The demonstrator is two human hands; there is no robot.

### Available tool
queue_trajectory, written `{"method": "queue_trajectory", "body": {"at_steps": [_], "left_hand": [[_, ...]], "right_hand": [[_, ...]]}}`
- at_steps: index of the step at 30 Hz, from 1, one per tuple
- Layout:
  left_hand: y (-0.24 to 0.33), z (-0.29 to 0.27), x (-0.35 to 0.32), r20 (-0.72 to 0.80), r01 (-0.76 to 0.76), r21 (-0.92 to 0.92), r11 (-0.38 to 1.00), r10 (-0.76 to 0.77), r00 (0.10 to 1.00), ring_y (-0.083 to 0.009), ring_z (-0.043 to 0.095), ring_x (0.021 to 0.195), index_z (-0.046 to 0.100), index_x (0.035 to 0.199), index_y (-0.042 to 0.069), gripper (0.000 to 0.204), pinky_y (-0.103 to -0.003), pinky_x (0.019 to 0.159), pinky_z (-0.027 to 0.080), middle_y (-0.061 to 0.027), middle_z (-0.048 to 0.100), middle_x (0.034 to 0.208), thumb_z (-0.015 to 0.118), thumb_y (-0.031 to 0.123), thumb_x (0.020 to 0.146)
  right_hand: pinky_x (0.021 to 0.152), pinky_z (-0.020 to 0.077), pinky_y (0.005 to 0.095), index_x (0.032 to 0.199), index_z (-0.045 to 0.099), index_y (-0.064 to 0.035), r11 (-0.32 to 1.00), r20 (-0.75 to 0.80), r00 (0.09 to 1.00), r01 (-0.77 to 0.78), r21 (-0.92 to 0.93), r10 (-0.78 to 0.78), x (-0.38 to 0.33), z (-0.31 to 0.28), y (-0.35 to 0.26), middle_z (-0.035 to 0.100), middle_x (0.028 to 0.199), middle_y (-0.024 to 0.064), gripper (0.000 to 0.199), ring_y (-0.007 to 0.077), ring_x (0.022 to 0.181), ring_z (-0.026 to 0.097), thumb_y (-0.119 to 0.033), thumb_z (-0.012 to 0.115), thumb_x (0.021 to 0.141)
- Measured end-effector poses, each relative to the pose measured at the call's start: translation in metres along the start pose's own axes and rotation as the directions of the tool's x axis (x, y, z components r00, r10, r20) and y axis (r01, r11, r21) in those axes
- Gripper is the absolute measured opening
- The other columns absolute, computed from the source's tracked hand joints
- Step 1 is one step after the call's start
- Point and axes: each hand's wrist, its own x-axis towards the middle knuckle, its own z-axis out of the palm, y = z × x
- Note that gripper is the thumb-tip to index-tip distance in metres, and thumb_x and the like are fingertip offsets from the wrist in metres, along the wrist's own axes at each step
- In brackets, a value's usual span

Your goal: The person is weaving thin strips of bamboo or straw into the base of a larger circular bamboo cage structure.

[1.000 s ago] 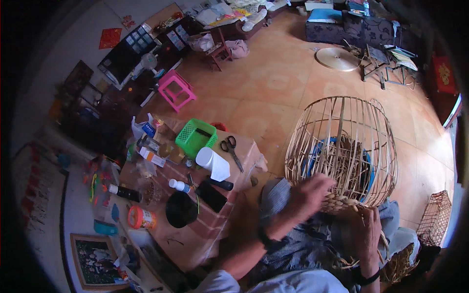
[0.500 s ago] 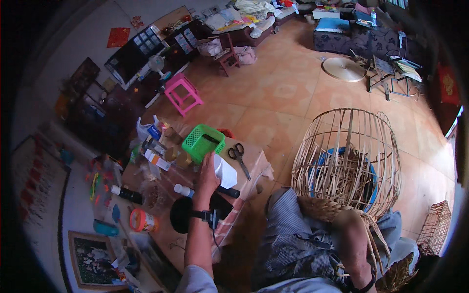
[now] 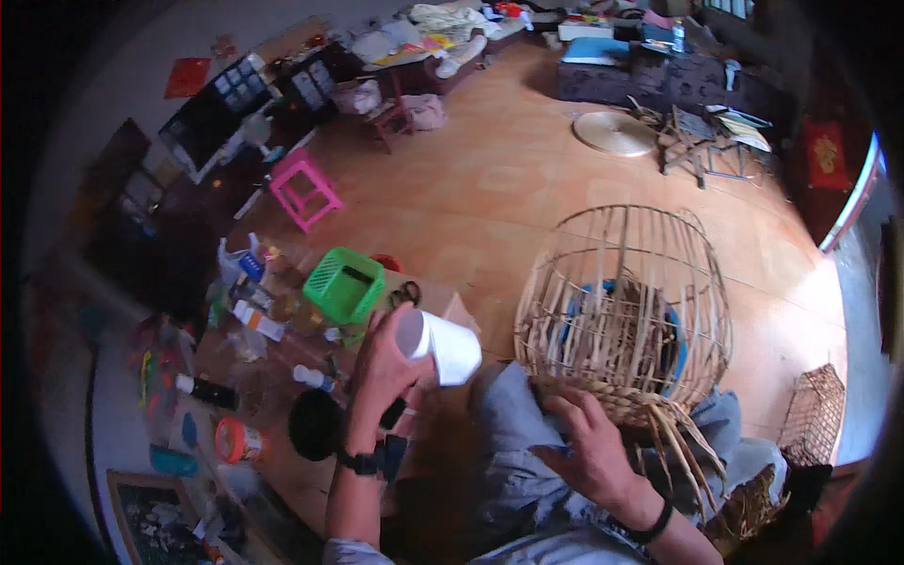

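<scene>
My left hand (image 3: 386, 367) is closed round a white, roll-shaped thing (image 3: 454, 350), held up over the table's right edge; whether it is a paper roll or a cup I cannot tell. Over my lap, my right hand (image 3: 598, 452) reaches leftward with its fingers apart and nothing in them. Just beyond it, a thick straw braid (image 3: 603, 397) lies across my knees, its loose strands (image 3: 683, 452) hanging at the right end. The scissors (image 3: 405, 294) rest on the table behind my left hand, partly hidden.
A tall open-slatted bamboo basket (image 3: 621, 221) stands before my knees, a blue tub (image 3: 680, 353) with straw inside it. On the table at left are a green plastic basket (image 3: 344, 285), a red-lidded jar (image 3: 240, 441) and bottles. A pink stool (image 3: 306, 188) and a wicker basket (image 3: 812, 414) stand on the floor.
My left hand has lifted the white roll-shaped thing off the table and brought it right, toward my lap. My right hand has moved left from the braid's end, its fingers now spread. The view has shifted.
</scene>
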Motion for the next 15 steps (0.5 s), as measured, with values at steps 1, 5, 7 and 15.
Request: {"method": "queue_trajectory", "body": {"at_steps": [1,5,7,15], "left_hand": [[0.015,0.009,-0.010,0.047,-0.021,-0.068,0.997,0.025,0.999,-0.0404,0.062,0.131,0.060,0.145,0.004,0.082,-0.047,0.114,0.049,-0.0216,0.063,0.138,0.093,0.024,0.073],[0.060,0.043,-0.052,0.191,-0.083,-0.258,0.963,0.135,0.972,-0.0390,0.061,0.135,0.059,0.148,0.002,0.084,-0.046,0.118,0.047,-0.0206,0.063,0.143,0.093,0.021,0.074],[0.091,0.054,-0.066,0.201,-0.002,-0.317,0.949,0.069,0.977,-0.0325,0.062,0.135,0.057,0.150,0.002,0.083,-0.045,0.118,0.048,-0.0182,0.064,0.144,0.093,0.022,0.078],[0.078,0.100,-0.118,0.489,0.419,-0.676,0.606,-0.057,0.871,-0.0237,0.063,0.128,0.052,0.154,0.004,0.088,-0.040,0.110,0.052,-0.0131,0.064,0.139,0.095,0.036,0.084]], "right_hand": [[0.111,0.0513,0.0502,0.149,0.052,-0.0026,0.999,-0.020,0.999,0.042,-0.031,-0.042,0.010,0.002,-0.003,0.055,0.149,0.0232,0.076,0.0435,0.134,0.057,-0.023,0.088,0.086],[0.114,0.0489,0.0521,0.156,0.044,-0.0018,0.998,0.006,0.999,0.052,-0.018,-0.052,0.020,0.017,0.002,0.052,0.153,0.0253,0.087,0.0449,0.139,0.053,-0.029,0.088,0.087],[0.111,0.0509,0.0527,0.157,0.041,-0.0017,1.000,0.011,1.000,0.018,-0.006,-0.018,0.009,0.018,0.011,0.053,0.152,0.0254,0.087,0.0464,0.137,0.055,-0.029,0.088,0.088],[0.076,0.0611,0.0451,0.114,0.068,-0.0034,0.980,0.152,0.975,-0.179,0.091,0.164,-0.053,0.007,0.031,0.069,0.102,0.0183,0.018,0.0399,0.088,0.072,-0.011,0.075,0.099]]}}
